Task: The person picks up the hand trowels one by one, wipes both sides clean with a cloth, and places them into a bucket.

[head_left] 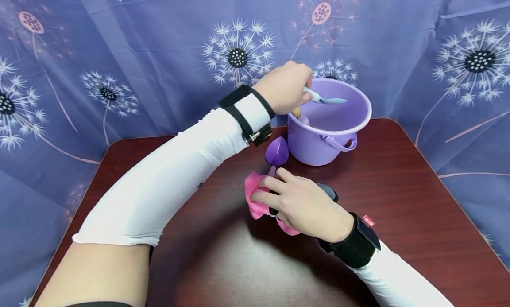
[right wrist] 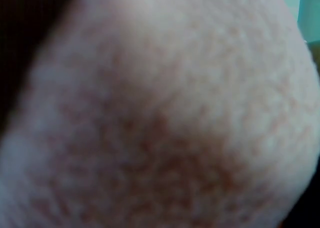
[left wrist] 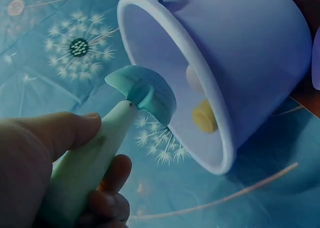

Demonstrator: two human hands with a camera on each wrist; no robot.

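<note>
My left hand [head_left: 288,87] grips a small toy shovel by its pale handle [left wrist: 90,163]. Its blue-green blade [left wrist: 150,91] points over the mouth of a purple bucket [head_left: 318,147]. Lower down, near the table's middle, the fingers of my right hand [head_left: 308,205] bend over a crumpled pink cloth [head_left: 255,205] and hold it. A black piece shows between those fingers, its kind hidden. A purple shovel [head_left: 276,152] lies just beyond, its handle running toward the cloth. Beside the right hand a grey, black-rimmed round thing [head_left: 327,192] is partly covered. Blurred skin fills the right wrist view.
Inside the bucket lie a yellow-tipped thing [left wrist: 204,115] and a pale rounded one [left wrist: 194,78]. The bucket's handle [head_left: 342,143] hangs at its front. A dark red wooden table [head_left: 398,200] carries everything, with a blue dandelion-print curtain [head_left: 167,54] behind it.
</note>
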